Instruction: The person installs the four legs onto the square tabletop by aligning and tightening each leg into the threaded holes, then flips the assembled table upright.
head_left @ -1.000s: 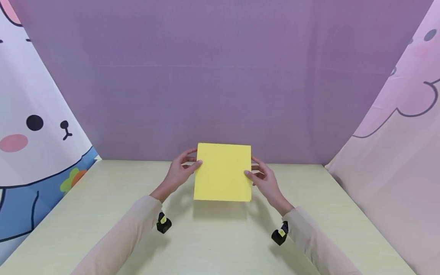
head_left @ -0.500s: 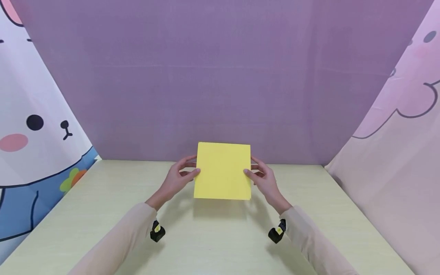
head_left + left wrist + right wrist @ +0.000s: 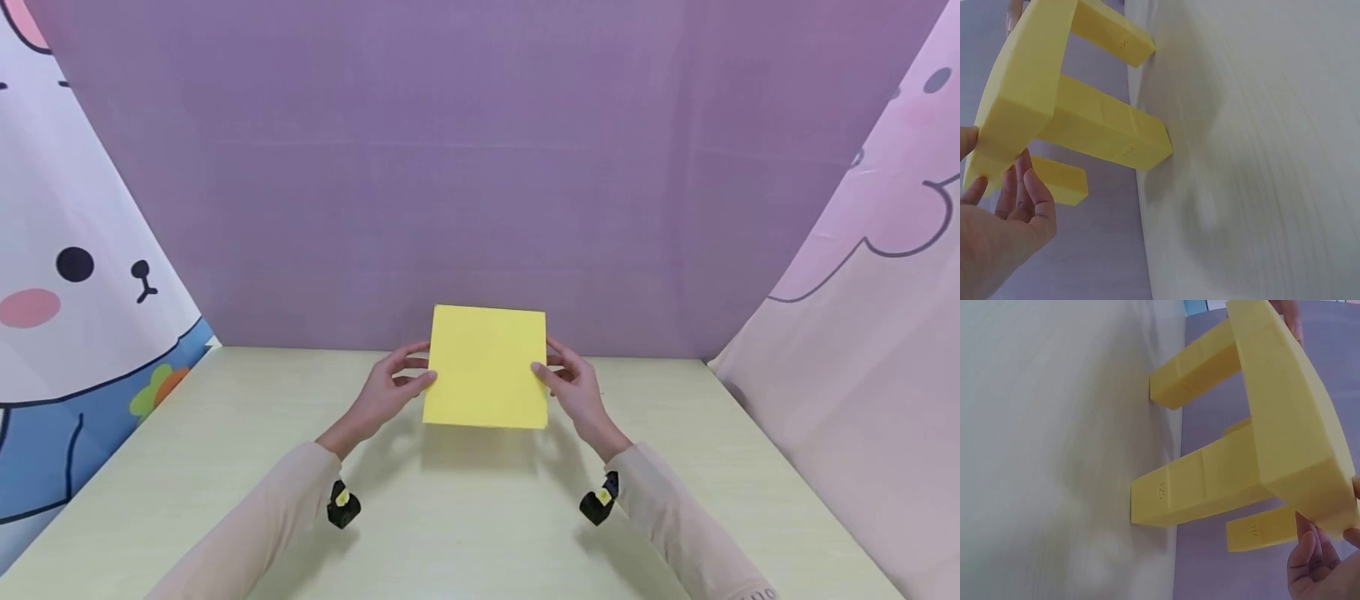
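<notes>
Between both hands is a small yellow table, its square flat top facing up in the head view, which hides its legs. My left hand grips the left side, thumb at the top's edge and fingers against the side. Opposite it, my right hand holds the right side the same way. Block-like legs show below the top in both wrist views. A near leg ends at the tabletop in the left wrist view, while a farther leg in the right wrist view ends against the purple cloth, off the tabletop.
A pale wood-grain tabletop spreads beneath the hands. Purple cloth rises at its far edge. Printed cartoon curtains hang at the left and the right. Black cameras sit at both wrists.
The yellow table has shifted slightly up and away in the head view. My left hand's thumb has slid toward the near edge, and my right hand has risen a little with the top.
</notes>
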